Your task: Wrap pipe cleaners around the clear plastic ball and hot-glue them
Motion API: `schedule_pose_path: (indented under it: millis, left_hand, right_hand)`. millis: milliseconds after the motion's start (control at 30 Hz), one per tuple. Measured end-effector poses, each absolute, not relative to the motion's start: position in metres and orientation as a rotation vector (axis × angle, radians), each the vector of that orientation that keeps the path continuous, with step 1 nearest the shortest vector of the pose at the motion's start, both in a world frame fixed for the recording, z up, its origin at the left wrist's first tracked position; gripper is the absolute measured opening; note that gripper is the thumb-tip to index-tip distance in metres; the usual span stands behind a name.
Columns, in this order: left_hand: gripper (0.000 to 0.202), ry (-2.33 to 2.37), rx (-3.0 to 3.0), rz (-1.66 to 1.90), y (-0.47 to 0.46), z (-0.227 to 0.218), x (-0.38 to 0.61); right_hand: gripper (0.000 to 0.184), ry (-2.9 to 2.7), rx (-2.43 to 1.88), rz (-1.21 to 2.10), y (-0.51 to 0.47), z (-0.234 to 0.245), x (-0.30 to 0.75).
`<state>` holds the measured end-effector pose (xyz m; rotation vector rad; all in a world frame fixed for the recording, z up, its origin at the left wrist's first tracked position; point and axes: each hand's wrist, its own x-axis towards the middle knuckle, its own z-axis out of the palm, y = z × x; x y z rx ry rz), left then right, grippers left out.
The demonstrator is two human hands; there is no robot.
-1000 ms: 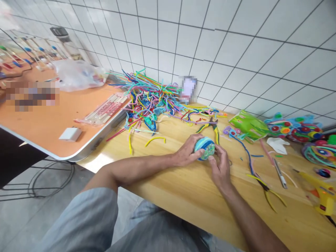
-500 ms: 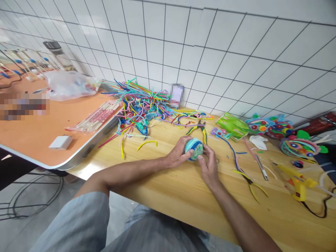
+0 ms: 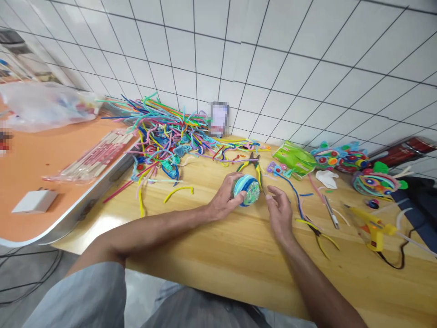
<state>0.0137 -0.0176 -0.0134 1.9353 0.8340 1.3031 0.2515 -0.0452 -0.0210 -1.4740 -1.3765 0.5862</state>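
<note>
My left hand is closed around a round craft piece wound in bands of light and dark blue, with a speckled green face turned toward the right. The thumb presses on its front edge. Just right of the piece, my right hand is apart from it, fingers loosely bent and holding nothing. Behind the piece lie yellow-handled pliers, partly hidden by it. A second pair of yellow-handled pliers rests to the right of my right hand.
A heap of colourful pipe cleaners lies at the back left, beside an orange folding table. Toward the right are a green packet, decorated face-like crafts, a pen and a yellow glue gun. A tiled wall stands behind.
My right hand has let go of the round piece and moved off to its right. The left hand keeps hold of it. The whole view has shifted to the right.
</note>
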Motion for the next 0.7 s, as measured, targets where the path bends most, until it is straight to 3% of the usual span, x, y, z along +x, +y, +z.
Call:
schedule_pose_path:
  millis: [267, 533, 700]
  left_hand:
    - [0.057, 0.779, 2.035, 1.352, 0.027, -0.001, 0.033]
    - [0.059, 0.723, 2.121, 1.348, 0.054, -0.021, 0.045]
    - [0.061, 0.731, 2.175, 1.318, 0.053, -0.022, 0.045]
  right_hand:
    - [0.05, -1.786, -1.613, 0.305, 0.002, -0.012, 0.279]
    - [0.026, -2.004, -1.593, 0.114, 0.017, -0.032, 0.277]
    - [0.028, -1.98, -1.644, 0.118, 0.008, -0.029, 0.278]
